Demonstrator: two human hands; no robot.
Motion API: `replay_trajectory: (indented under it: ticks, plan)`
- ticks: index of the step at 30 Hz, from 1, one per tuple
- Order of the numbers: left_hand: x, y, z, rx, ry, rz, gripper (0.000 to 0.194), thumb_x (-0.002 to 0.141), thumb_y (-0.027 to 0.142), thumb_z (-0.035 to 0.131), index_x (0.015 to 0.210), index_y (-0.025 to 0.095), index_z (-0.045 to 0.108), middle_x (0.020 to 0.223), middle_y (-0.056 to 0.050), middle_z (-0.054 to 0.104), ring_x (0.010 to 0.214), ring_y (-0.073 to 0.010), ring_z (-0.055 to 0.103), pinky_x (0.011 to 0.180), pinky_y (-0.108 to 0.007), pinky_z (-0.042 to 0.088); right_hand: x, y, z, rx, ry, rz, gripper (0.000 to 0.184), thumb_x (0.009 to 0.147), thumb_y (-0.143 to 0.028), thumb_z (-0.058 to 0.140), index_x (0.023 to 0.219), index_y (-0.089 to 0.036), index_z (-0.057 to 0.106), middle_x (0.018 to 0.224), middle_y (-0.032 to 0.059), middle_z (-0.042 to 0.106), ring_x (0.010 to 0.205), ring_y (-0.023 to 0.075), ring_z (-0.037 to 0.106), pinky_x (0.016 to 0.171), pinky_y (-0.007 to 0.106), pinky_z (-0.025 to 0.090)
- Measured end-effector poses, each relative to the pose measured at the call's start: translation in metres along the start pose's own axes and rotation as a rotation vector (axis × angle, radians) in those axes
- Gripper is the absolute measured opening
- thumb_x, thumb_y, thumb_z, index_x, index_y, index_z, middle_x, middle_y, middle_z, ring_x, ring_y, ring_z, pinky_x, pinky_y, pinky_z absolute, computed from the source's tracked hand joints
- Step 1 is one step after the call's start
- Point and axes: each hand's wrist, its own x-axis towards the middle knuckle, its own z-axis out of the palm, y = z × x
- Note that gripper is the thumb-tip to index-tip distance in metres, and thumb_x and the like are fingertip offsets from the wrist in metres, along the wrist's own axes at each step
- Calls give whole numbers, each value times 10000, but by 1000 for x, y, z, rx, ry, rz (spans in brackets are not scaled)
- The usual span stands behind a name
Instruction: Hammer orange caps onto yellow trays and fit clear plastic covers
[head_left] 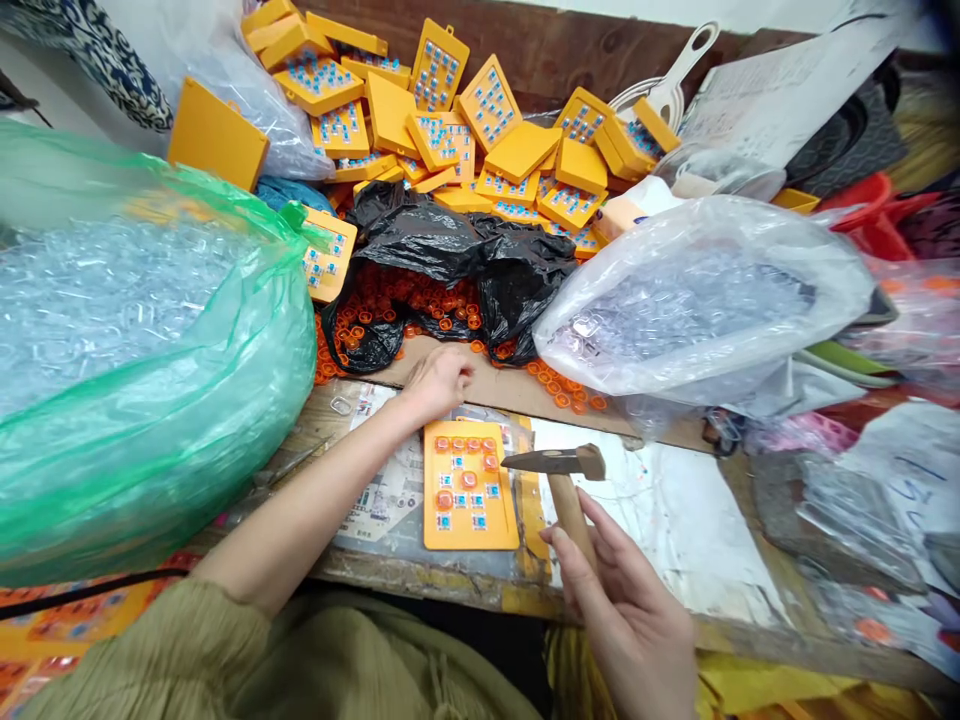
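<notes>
Step in hand looks like fitting caps to the flat yellow plastic panel (431, 535), which is lying face up on the wooden bench (405, 575), close to its front edge. Right hand (634, 600) is closing thumb and fingers lightly around a wooden-handled steel hammer (571, 515), its head hanging just beside the panel's right edge. Left hand (442, 380) is reaching past the panel's far edge, over a brown cardboard sheet (510, 385), near the mouth of a black plastic bag (435, 235); fingers are curling in, can't tell if they're holding a cap. Judgement: next placement is calling for a cap set squarely over a bare switch, hammer kept clear until it's seated. Counts: one panel in work, carrying seven translucent orange caps (469, 479) and, as I'm reading it, seven bare blue switches (479, 521); one hammer; one black bag, one green plastic bag (225, 440) sitting at the bench's left end. Loose orange rings (445, 324) and piled yellow panels (523, 150) along the back edge are overlapping too much to count.
</notes>
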Motion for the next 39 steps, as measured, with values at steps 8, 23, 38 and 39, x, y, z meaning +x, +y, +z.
replay_trajectory:
  ticks: [8, 23, 38, 39]
  plan:
    - [-130, 39, -2, -194, 114, 157, 280, 828, 121, 592, 1106, 142, 577, 920, -76, 670, 848, -199, 630, 785, -342, 540, -5, 7, -3, -210, -60, -500, 481, 852, -144, 634, 1291, -335, 584, 1199, -26, 688, 1021, 170, 692, 921, 273, 549]
    - [-129, 33, 1, -193, 173, 86, 448, 748, 195, 727, 1166, 146, 573, 951, -65, 699, 887, -199, 650, 815, -343, 556, -4, 4, -8, -344, -179, -572, 541, 883, -111, 572, 1357, -364, 507, 1193, -34, 689, 1002, 142, 694, 890, 216, 546]
    - [-21, -48, -35, 225, 104, -72, 205, 919, 287, 564, 1052, 143, 626, 1061, -68, 658, 935, -185, 642, 832, -400, 544, 1, 11, -7, -227, 6, -266, 364, 841, -280, 657, 1203, -240, 660, 1190, 20, 685, 1031, 211, 685, 937, 297, 527]
    - [-22, -49, -33, 205, 90, -59, 193, 918, 286, 565, 1029, 142, 631, 1034, -63, 664, 907, -176, 646, 817, -388, 548, 2, 11, -6, -224, 3, -272, 364, 842, -281, 655, 1203, -237, 659, 1193, 24, 684, 1031, 211, 685, 938, 302, 526]
